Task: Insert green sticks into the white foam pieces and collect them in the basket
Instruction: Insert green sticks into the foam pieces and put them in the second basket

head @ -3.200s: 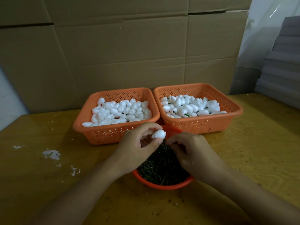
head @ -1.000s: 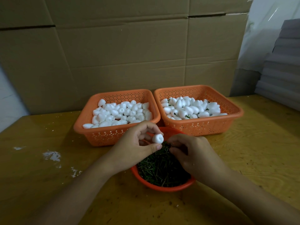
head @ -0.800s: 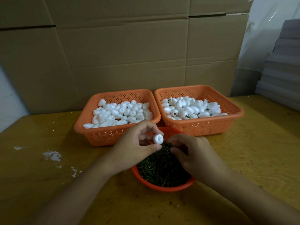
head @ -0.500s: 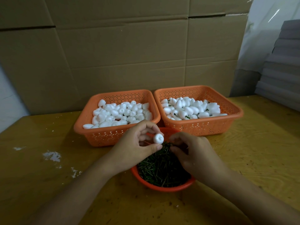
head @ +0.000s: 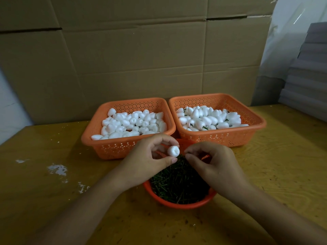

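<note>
White foam fills both orange baskets at the back of the wooden surface: the left basket holds plain foam pieces, and the right basket holds pieces with green stems poking out between them. Just in front of them sits a round orange bowl heaped with green sticks.

Your left hand hovers over the far side of that bowl and pinches a single foam piece between thumb and fingertips, its hollowed end turned toward you. Your right hand is just beside it, above the bowl, thumb and forefinger pressed together close to the foam piece; they seem to pinch a thin stick, but it is too small and dark to make out for certain.

White crumbs and smears lie on the surface to the left. Cardboard sheets stand behind the baskets, and a grey stack rises at the right edge.
</note>
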Available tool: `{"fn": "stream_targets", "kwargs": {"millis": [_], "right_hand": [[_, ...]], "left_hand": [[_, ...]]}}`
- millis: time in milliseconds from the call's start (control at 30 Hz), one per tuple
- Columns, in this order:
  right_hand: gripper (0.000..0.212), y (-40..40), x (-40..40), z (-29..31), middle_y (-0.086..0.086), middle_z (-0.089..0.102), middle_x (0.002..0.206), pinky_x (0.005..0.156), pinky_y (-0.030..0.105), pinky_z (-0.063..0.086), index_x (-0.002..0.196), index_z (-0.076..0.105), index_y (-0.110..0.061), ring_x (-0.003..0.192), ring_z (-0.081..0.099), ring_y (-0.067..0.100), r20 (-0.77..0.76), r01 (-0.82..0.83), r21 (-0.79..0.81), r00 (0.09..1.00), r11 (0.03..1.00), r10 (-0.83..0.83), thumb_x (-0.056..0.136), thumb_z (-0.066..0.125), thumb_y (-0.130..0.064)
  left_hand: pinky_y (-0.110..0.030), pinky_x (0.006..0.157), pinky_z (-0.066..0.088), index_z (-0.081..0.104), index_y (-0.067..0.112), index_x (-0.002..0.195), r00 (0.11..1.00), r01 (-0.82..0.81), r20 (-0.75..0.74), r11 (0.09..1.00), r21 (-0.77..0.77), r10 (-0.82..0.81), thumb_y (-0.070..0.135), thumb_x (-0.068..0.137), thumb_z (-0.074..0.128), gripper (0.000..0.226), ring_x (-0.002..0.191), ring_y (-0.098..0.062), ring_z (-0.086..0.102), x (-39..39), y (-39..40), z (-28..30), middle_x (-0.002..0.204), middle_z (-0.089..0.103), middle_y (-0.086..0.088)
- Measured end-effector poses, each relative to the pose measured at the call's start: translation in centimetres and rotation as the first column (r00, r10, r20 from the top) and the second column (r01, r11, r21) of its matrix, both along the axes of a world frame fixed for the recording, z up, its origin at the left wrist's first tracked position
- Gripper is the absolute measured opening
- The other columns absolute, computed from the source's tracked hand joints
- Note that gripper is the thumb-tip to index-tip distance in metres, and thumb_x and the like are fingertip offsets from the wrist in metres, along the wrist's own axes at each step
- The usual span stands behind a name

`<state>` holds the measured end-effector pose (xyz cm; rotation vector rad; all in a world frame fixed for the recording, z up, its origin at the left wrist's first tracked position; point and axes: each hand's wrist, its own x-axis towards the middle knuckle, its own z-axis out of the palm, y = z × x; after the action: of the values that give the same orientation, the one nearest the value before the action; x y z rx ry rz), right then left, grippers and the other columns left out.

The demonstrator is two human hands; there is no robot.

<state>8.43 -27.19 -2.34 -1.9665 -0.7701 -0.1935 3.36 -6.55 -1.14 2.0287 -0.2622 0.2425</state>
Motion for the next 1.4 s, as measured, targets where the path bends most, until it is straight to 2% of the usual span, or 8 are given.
{"fn": "stream_targets", "kwargs": {"millis": [100, 267, 533, 667, 833, 933, 1133, 1400], "right_hand": [[0.014, 0.01, 0.15, -0.02, -0.018, 0.073, 0.081, 0.065, 0.015, 0.051, 0.092, 0.075, -0.03, 0.077, 0.068, 0.001, -0.112, -0.023, 0.093, 0.993, 0.995, 0.033, 0.091, 0.07, -0.017], [0.018, 0.23, 0.3, 0.06, -0.001, 0.077, 0.082, 0.069, 0.023, 0.059, 0.095, 0.074, -0.018, 0.075, 0.073, 0.013, -0.226, -0.045, 0.294, 0.967, 0.955, 0.115, 0.093, 0.064, -0.003], [0.011, 0.33, 0.25, 0.15, 0.008, 0.076, 0.083, 0.069, 0.025, 0.058, 0.094, 0.064, -0.008, 0.077, 0.074, 0.019, -0.273, -0.066, 0.381, 0.945, 0.922, 0.18, 0.093, 0.061, 0.002], [0.007, 0.27, 0.22, 0.24, 0.006, 0.077, 0.082, 0.063, 0.024, 0.057, 0.09, 0.066, -0.011, 0.077, 0.074, 0.019, -0.263, -0.063, 0.348, 0.951, 0.935, 0.162, 0.092, 0.066, -0.004], [0.01, 0.23, 0.28, 0.21, -0.002, 0.075, 0.073, 0.055, 0.024, 0.054, 0.08, 0.074, -0.021, 0.064, 0.069, 0.018, -0.168, -0.018, 0.233, 0.984, 0.972, 0.058, 0.086, 0.074, -0.013], [0.013, 0.16, 0.33, 0.09, -0.003, 0.075, 0.074, 0.056, 0.031, 0.055, 0.081, 0.074, -0.023, 0.065, 0.07, 0.021, -0.161, -0.023, 0.209, 0.985, 0.978, 0.058, 0.088, 0.072, -0.013], [0.009, 0.13, 0.37, 0.0, -0.007, 0.075, 0.074, 0.058, 0.017, 0.051, 0.083, 0.076, -0.024, 0.066, 0.069, 0.007, -0.156, -0.032, 0.181, 0.986, 0.983, 0.061, 0.087, 0.074, -0.016], [0.008, 0.25, 0.43, -0.19, -0.009, 0.074, 0.072, 0.057, 0.013, 0.047, 0.083, 0.077, -0.026, 0.064, 0.067, 0.002, -0.138, -0.056, 0.169, 0.987, 0.984, 0.08, 0.086, 0.075, -0.019]], "left_hand": [[-0.026, 0.085, 0.057, 0.07, 0.026, 0.107, 1.0, -0.008, 0.008, 1.0, 0.018, 0.008, 0.009, 0.085, 0.079, 0.029, 0.101, -0.01, 0.069, -0.01, -0.05, 0.0, 0.106, 0.072, 0.009], [-0.037, 0.082, 0.059, 0.07, 0.035, 0.104, 0.999, -0.034, 0.022, 0.999, 0.04, 0.033, 0.013, 0.082, 0.081, 0.033, 0.097, -0.013, 0.069, 0.07, 0.07, -0.3, 0.103, 0.071, 0.009], [-0.039, 0.082, 0.059, 0.067, 0.041, 0.103, 0.999, -0.05, 0.014, 0.998, 0.036, 0.05, 0.022, 0.081, 0.082, 0.033, 0.096, -0.012, 0.068, 0.09, 0.2, -0.35, 0.102, 0.071, 0.01], [-0.033, 0.079, 0.059, 0.068, 0.04, 0.103, 0.998, -0.055, 0.015, 0.998, 0.039, 0.054, 0.021, 0.081, 0.082, 0.032, 0.094, -0.011, 0.069, 0.07, 0.13, -0.32, 0.1, 0.071, 0.01], [-0.029, 0.077, 0.057, 0.069, 0.038, 0.103, 0.998, -0.054, 0.016, 0.998, 0.025, 0.054, 0.022, 0.081, 0.082, 0.03, 0.093, -0.01, 0.068, 0.08, 0.17, -0.18, 0.1, 0.072, 0.01], [-0.029, 0.077, 0.057, 0.069, 0.039, 0.103, 0.998, -0.057, 0.019, 0.998, 0.029, 0.056, 0.023, 0.081, 0.082, 0.031, 0.094, -0.011, 0.068, 0.08, 0.15, -0.18, 0.101, 0.072, 0.01], [-0.037, 0.077, 0.059, 0.07, 0.04, 0.105, 0.998, -0.06, 0.036, 0.997, 0.056, 0.058, 0.03, 0.078, 0.082, 0.031, 0.091, -0.015, 0.069, 0.03, -0.07, -0.16, 0.099, 0.072, 0.008], [-0.038, 0.075, 0.058, 0.073, 0.039, 0.107, 0.997, -0.075, 0.043, 0.993, 0.096, 0.071, 0.028, 0.079, 0.085, 0.033, 0.086, -0.015, 0.069, -0.28, -0.34, 0.1, 0.096, 0.072, 0.006]]}}
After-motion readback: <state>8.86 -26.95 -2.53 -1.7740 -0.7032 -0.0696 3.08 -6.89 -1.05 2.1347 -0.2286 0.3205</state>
